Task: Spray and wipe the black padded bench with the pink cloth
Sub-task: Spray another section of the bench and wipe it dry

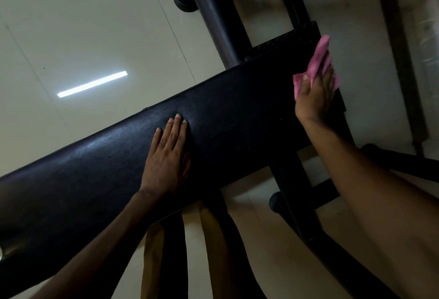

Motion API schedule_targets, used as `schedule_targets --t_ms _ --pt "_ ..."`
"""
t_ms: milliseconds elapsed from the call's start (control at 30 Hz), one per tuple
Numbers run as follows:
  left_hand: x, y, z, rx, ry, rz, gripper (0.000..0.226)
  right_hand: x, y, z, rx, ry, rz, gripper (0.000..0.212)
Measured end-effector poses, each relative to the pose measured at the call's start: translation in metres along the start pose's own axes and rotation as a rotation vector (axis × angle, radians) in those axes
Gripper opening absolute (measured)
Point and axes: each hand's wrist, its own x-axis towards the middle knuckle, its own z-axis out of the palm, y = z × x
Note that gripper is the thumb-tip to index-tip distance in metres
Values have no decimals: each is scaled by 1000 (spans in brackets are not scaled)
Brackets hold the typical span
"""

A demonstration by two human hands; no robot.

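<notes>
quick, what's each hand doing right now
Left hand: open, fingers straight, flat on the black padded bench.
Right hand: holding the pink cloth at the bench's far end, thumb pinching it.

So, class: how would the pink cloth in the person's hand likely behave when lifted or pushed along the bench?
The pink cloth is probably floppy: it folds and bunches around the right hand. It looks light, held by fingers alone. Pushed along the smooth, slightly shiny black padded bench, it would likely slide easily.
</notes>
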Motion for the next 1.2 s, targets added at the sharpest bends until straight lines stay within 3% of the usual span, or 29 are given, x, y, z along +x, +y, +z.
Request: schedule_targets --t_ms 400,633,767,900,1033,1200 --pt "0 2 0 -61 10 3 69 -65 -17 25 43 57 77 71" --pt "-5 -16 -5 -166 81 52 67 -133 -55 50 -106 -63 -148 66" --pt "-17 -33 -9 -178 131 -49 68 -176 -83 69 -217 -185 -289 72" --pt "-44 -65 -7 -127 107 -202 69 -216 -103 80 -279 -276 -421 71" --pt "-73 -92 1 -86 63 -160 73 -268 -108 89 -337 -400 -726 81" --pt "-90 -101 2 -70 17 -189 79 -316 -94 96 -407 -414 -913 89"
